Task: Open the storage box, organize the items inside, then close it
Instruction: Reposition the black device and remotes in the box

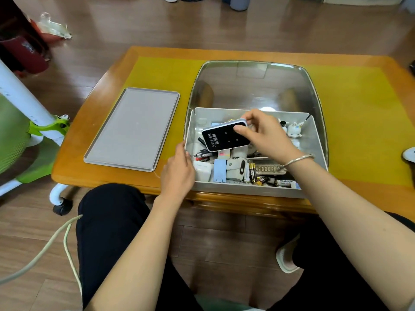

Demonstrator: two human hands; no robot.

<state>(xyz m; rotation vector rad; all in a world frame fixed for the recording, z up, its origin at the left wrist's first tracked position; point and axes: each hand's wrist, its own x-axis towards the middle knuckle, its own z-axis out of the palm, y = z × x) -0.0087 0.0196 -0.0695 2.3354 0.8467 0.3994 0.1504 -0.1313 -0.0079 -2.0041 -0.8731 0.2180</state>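
An open grey storage box (pixel 247 190) sits at the table's near edge, full of small items: batteries (pixel 253 172), a white charger (pixel 202 171), a blue case (pixel 219 171), pens, a small white figurine (pixel 294 129). Its flat grey lid (pixel 132 129) lies on the table to the left. My right hand (pixel 263 133) pinches a black-faced, white-edged Wi-Fi device (pixel 225 135) by its right end and holds it tilted above the box. My left hand (pixel 178 170) grips the box's left wall near the front corner.
A large shiny metal tray (pixel 253 84) lies under and behind the box on a wooden table (pixel 74 167) with a yellow mat (pixel 363 122). A green and white chair frame (pixel 33 122) stands at the left. My knees sit below the table edge.
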